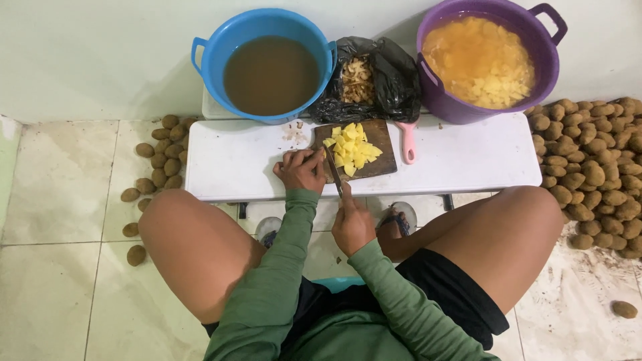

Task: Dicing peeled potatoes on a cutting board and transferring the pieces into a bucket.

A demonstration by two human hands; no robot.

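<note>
A dark wooden cutting board [378,134] lies on a low white table [247,160] and carries a heap of yellow potato cubes [351,147]. My left hand [299,170] rests at the board's left edge, fingers curled on a potato piece that is mostly hidden. In my right hand [352,224] is the handle of a knife [334,172]; its blade points up onto the board beside the left hand.
A blue tub of brown water [271,73], a black bag of peelings [364,77] and a purple tub of cut potato in water [481,60] stand behind the board. Unpeeled potatoes are piled on the floor left [160,160] and right [595,174]. My knees flank the table.
</note>
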